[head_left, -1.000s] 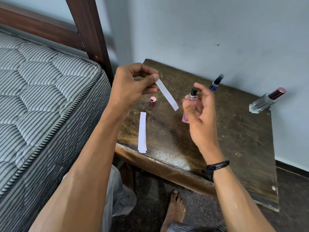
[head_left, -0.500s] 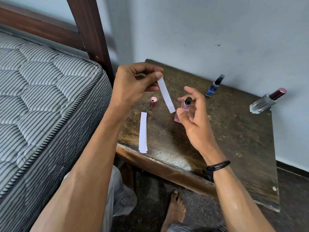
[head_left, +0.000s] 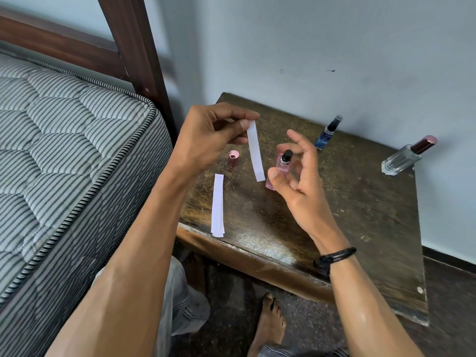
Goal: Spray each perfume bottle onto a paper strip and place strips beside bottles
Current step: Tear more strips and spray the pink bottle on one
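Nearest me, a bare foot [head_left: 269, 328] stands on the floor under the front edge of the dark wooden surface [head_left: 360, 202]. At that edge, on the left, a small stack of paper strips [head_left: 217, 204] lies flat. Above the surface my right hand [head_left: 301, 181] grips the pink perfume bottle [head_left: 279, 168], tilted, thumb on its front and forefinger raised over the black nozzle. Just left of it hangs a single paper strip [head_left: 255, 153], its top end pinched between thumb and forefinger of my left hand [head_left: 208, 135]. The pink cap [head_left: 233, 159] stands just beyond the stack. Farther back, the blue bottle [head_left: 328, 132] and the clear bottle [head_left: 407, 157] with a dark red cap stand by the wall, well apart. The striped mattress [head_left: 64, 150] lies to the left.
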